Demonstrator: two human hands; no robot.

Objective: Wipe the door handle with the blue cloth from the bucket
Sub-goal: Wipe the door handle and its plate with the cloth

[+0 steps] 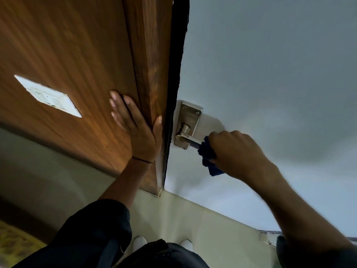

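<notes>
Pale grey-white door [270, 74] fills the right side of the view, and a brown wooden panel [67, 55] with clear grain fills the left side; between them runs a dark narrow gap. Below, near the person, is a light cream floor [193, 219] and two white shoe tips. The door handle [186, 135] is on the left edge of the pale door, in the middle of the view. It is of brushed silver metal: a rectangular plate with two small screws at its far end, a round collar, and a lever which goes to the right. The blue cloth [209, 157] is dark blue and crumpled; it is wrapped around the right end of the lever, and one loose corner hangs down below the fist. The right hand [237, 151] is closed into a fist around the cloth and the lever, knuckles up, with the bare forearm coming from the lower right. The left hand [135, 128] is open and flat, fingers spread on the wooden panel, the thumb lying on the panel's edge; it holds nothing. A thin dark band is on this wrist. On the wooden panel, further left, is a white rectangular plate [48, 95]; its markings are too blurred to read.
</notes>
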